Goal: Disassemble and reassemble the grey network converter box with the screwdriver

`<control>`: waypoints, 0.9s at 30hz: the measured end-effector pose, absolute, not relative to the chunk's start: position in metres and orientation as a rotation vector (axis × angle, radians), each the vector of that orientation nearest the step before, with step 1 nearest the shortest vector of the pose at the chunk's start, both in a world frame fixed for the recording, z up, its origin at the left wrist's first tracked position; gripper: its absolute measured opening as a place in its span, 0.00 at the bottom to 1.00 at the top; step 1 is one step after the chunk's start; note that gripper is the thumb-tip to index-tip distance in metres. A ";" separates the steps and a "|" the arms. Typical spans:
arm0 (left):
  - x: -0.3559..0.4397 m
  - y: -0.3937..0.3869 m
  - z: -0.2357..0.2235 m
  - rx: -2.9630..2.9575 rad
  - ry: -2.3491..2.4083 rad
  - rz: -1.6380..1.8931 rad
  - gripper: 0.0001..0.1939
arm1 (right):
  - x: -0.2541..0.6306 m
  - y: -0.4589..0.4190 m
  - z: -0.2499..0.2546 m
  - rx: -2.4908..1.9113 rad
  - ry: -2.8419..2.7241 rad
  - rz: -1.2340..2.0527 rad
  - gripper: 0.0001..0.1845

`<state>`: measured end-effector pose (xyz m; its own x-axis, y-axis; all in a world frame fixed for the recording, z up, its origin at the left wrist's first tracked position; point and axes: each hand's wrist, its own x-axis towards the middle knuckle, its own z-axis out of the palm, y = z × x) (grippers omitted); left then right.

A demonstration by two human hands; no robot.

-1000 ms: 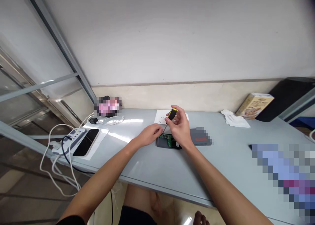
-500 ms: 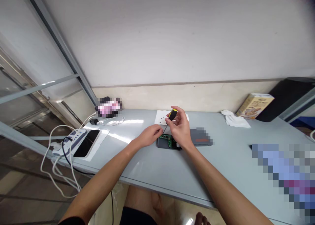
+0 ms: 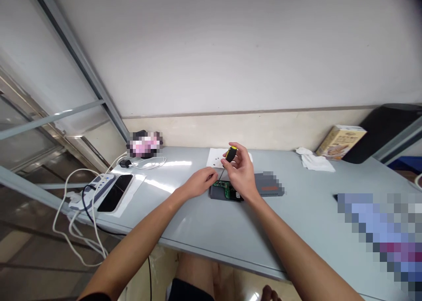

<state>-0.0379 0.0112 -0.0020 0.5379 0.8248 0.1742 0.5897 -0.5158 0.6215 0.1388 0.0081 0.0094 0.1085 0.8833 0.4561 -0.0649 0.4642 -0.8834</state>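
My right hand [image 3: 241,169] is closed around the black and yellow handle of a screwdriver [image 3: 231,153]. Its thin shaft slants down and left to the far edge of an opened device with a green circuit board [image 3: 227,190]. My left hand [image 3: 201,182] is at the device's left end, fingers curled in close to the screwdriver's tip; what they pinch, if anything, is hidden. Behind the hands lies a white sheet of paper [image 3: 213,154] with several tiny dark pieces, perhaps screws. A dark grey cover [image 3: 267,183] with a reddish mark sits right of the device, partly behind my right wrist.
At the left are a power strip [image 3: 89,193], a phone [image 3: 116,193] and white cables [image 3: 56,224] hanging over the desk edge. A carton [image 3: 341,142] and crumpled tissue [image 3: 316,161] stand at the back right. A metal frame post [image 3: 82,59] rises on the left.
The view has shifted very slightly. Both hands and the screwdriver keep nearly the same place over the device; my leg below the desk has moved a little to the right.
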 end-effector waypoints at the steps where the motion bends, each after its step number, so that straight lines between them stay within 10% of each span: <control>1: -0.038 0.011 -0.002 2.281 1.146 0.627 0.17 | 0.139 0.008 0.010 -0.839 -1.272 0.826 0.26; 27: -0.037 0.010 0.000 2.309 1.137 0.627 0.17 | 0.138 0.005 0.012 -0.837 -1.275 0.836 0.24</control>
